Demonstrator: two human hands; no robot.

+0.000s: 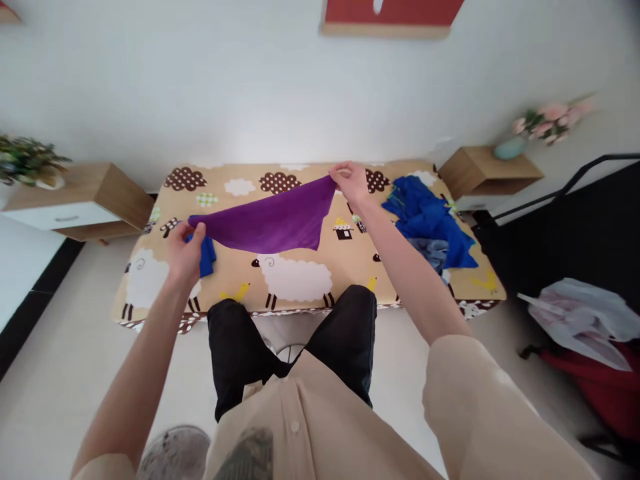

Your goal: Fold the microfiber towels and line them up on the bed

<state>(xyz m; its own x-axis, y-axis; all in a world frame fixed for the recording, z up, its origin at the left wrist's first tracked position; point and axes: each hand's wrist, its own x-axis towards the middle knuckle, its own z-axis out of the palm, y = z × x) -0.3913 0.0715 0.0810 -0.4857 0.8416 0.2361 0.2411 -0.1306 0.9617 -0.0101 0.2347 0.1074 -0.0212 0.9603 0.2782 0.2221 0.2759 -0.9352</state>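
Above the sheep-print cover, I've got the purple cloth stretched btwn both hands. L hand has thumb & fingers pinched together on its left end; R hand is likewise closed on the upper right corner, set higher & farther out, so the top edge slopes down to my left. Prob. held by the ends b/c that keeps the top edge taut & the panel spread, w/ the rest free to hang. Can't tell if the lower edge touches the cover or hangs just over it.

Cloth looks thin & soft, deep purple, w/ a fairly straight top edge, a curved bottom edge & a pointed lower right corner; a few faint creases, no print that I can see. Drape suggests light, limp fabric that'd sag if either pinch slipped.

Just beside L hand, partly hidden by it & the purple, lies a small blue cloth, flat w/ straightish edges, prob. folded. Well apart, at the right end of the cover, sits a loose, rumpled blue heap w/ a grey-blue piece at its near side. That spacing leaves the purple its own room, I'd say.
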